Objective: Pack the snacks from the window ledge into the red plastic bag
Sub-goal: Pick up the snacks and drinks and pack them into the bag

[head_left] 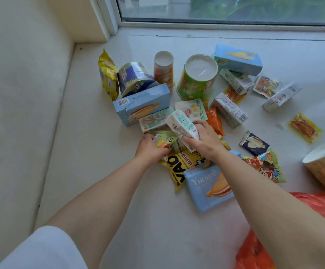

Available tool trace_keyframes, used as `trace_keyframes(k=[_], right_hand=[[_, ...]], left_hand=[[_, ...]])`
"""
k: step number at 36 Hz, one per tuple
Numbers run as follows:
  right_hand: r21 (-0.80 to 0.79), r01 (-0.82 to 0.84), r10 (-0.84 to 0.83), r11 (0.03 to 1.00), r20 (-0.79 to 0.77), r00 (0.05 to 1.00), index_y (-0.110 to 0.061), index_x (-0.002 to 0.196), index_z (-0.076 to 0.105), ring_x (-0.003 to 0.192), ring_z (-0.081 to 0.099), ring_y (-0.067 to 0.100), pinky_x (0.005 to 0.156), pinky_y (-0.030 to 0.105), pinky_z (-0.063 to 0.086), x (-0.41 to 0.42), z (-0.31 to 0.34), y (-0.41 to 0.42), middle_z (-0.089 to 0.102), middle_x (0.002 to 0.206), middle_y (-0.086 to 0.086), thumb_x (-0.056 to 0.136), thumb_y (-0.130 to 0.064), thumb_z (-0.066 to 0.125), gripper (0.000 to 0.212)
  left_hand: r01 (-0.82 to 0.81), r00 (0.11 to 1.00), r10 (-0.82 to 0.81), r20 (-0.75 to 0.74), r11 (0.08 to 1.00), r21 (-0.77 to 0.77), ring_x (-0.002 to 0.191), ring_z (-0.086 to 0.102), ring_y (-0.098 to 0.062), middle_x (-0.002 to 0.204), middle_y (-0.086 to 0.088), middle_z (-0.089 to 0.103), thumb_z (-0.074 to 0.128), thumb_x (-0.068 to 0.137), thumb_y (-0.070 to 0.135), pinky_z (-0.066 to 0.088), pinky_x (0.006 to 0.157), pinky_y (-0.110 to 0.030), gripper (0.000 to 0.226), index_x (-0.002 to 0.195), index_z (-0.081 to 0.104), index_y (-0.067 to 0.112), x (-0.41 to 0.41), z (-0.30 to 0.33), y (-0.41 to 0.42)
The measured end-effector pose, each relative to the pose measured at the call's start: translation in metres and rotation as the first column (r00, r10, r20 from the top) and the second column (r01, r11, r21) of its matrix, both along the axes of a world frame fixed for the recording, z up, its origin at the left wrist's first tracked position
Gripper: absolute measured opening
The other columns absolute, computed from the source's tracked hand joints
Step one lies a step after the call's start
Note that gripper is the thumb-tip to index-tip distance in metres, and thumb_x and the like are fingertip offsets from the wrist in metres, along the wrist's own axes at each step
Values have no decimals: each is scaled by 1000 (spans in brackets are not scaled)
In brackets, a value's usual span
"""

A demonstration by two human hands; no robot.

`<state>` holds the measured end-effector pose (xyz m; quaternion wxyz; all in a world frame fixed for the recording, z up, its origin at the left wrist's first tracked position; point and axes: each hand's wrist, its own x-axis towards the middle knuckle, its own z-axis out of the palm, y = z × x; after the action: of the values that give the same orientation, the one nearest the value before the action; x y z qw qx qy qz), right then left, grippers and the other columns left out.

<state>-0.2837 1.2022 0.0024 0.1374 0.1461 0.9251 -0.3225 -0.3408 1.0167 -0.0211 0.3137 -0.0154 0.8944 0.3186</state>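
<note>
1. The gathering step is judged to be in hand: snacks are being picked out of the heap on the window ledge [119,220], and none can be seen inside the red plastic bag [254,253].
2. A white drink carton [183,126] is grasped by the right hand [206,140], with fingers and thumb curled round its lower end and the carton tilted up off the pile.
3. A small green and yellow packet [164,141] is pinched by the left hand [150,147], just beside the carton.
4. Beneath both hands a yellow bag with black lettering [179,167] is seen, and touching its near edge a light blue biscuit box [208,189] is lying flat.
5. The rest of the snacks are spread toward the window: a green tub [196,78] standing upside down, a purple tub [134,78] on its side, a tall orange cup [164,68], further blue boxes, cartons and loose sachets.
6. The red plastic bag is found at the lower right, near the person and partly hidden behind the right forearm; whether its mouth is open cannot be told.
7. For the next move, both held items would need to be carried back and to the right, over the blue biscuit box, and dropped into the bag; the mouth would probably have to be found or held open first.
8. Most of the task is judged to remain.
</note>
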Motion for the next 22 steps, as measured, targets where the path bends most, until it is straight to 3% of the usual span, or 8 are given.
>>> trace_keyframes(k=[5,9,14,17,20,22], right_hand=[[-5,-90,90,996,65,994,-12,134,43,124,37,24,101,40,36,-7,-8,9,29,147,-1,89,-48,53,59],[1,-120,119,993,127,985,-15,123,45,109,47,20,84,39,44,-2,-20,8,42,128,1,86,-54,51,54],[50,-125,117,991,150,982,-16,122,41,100,48,19,69,33,39,0,-21,3,38,123,1,87,-56,50,54],[7,-81,79,997,180,980,-17,118,45,97,48,20,71,34,41,-2,-20,1,39,121,4,85,-54,55,50],[-95,-3,23,996,214,977,-20,116,50,118,42,25,86,38,41,-3,-18,0,40,130,8,82,-52,59,48],[-122,29,-1,992,221,975,-21,120,50,121,40,24,84,35,38,-3,-16,-2,42,130,7,82,-51,60,49]], left_hand=[[65,998,-64,19,996,-57,111,52,-24,126,-6,46,79,66,32,47,86,-31,77,128,40,9,-7,-4,7],[139,990,-139,6,985,-101,114,50,-26,131,-9,43,78,68,29,47,86,-32,76,127,36,8,-7,-6,12],[164,985,-168,-27,979,-121,114,49,-28,130,-12,43,78,69,27,45,83,-32,71,123,36,8,-6,-7,16],[126,992,-129,-15,983,-133,111,52,-28,126,-11,48,77,70,25,46,82,-34,66,121,36,11,-5,-4,17],[59,998,-59,4,993,-102,108,56,-28,121,-8,54,78,69,22,50,80,-34,64,118,38,13,-3,-1,16],[31,1000,-30,10,996,-79,106,57,-27,120,-7,56,78,69,20,48,76,-31,62,117,39,14,-1,2,14]])
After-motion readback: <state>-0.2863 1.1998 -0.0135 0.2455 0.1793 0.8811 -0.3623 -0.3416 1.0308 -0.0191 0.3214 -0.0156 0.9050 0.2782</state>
